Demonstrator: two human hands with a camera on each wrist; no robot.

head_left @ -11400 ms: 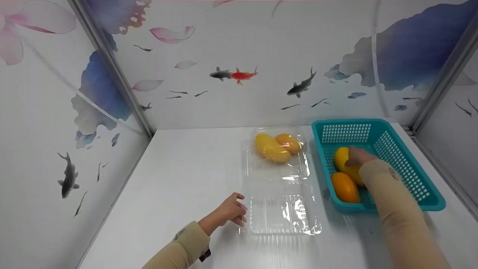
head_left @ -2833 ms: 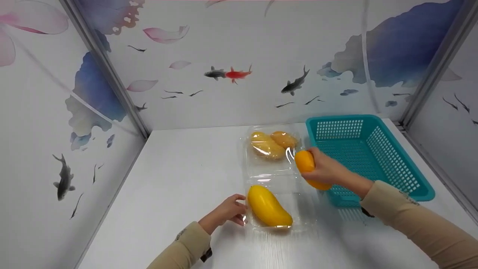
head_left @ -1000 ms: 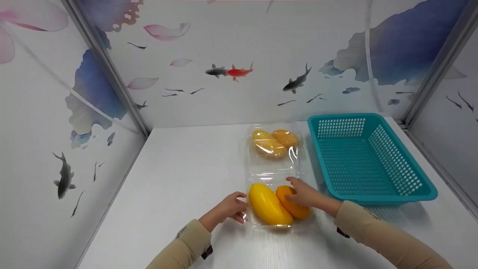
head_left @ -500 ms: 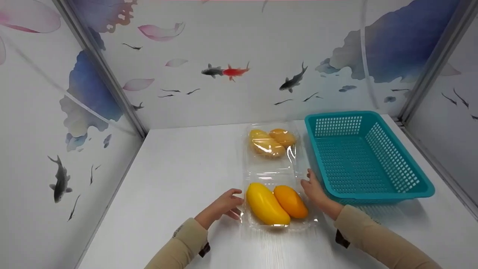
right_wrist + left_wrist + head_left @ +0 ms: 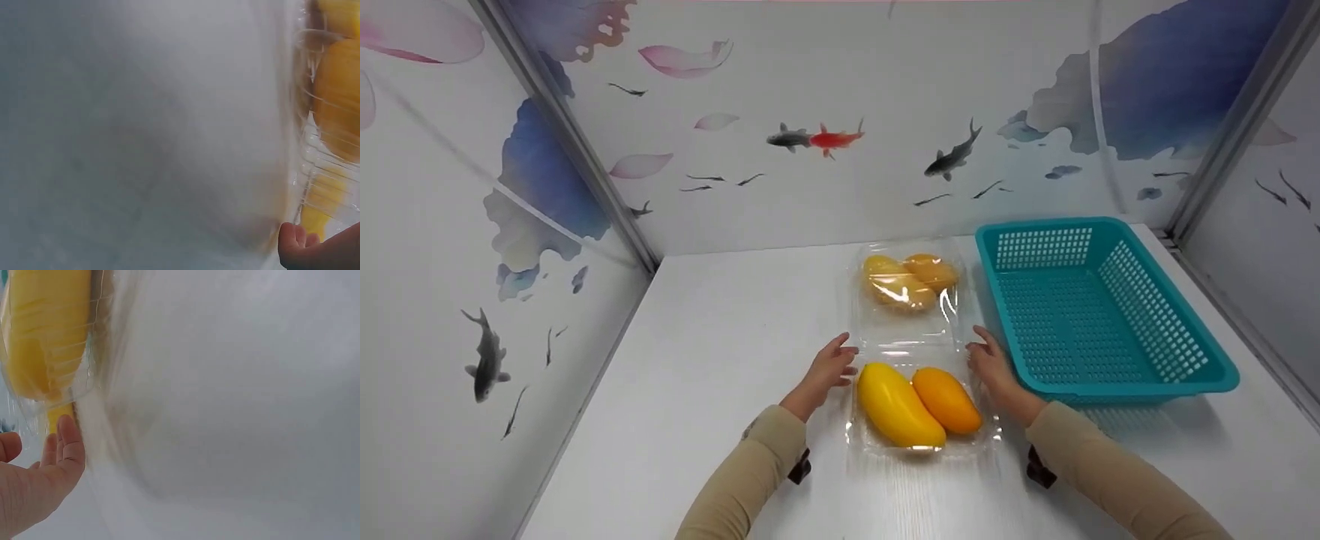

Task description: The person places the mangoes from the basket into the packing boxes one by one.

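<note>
A clear plastic clamshell box point(image 5: 919, 448) lies open on the white table, with a yellow mango point(image 5: 898, 411) on the left of its near half and a smaller orange mango point(image 5: 949, 401) beside it. My left hand point(image 5: 823, 377) is at the box's left side near the hinge, fingers loosely bent and holding nothing. Opposite, my right hand point(image 5: 996, 373) stands at the right side between box and basket, fingers also loose. In the left wrist view the left fingertips point(image 5: 69, 433) sit close to the box wall. The right fingertips point(image 5: 288, 239) appear low in the right wrist view.
Behind, two more mangoes point(image 5: 898, 285) show through clear plastic, and the open lid reaches up to them. A teal mesh basket point(image 5: 1080, 330) stands at the right with nothing in it. Printed white panels point(image 5: 810, 202) border the table at back and sides.
Both mangoes from the basket now lie in the box's near half; the right hand let go of the orange one and drew aside to the right. The left hand has slid forward toward the hinge.
</note>
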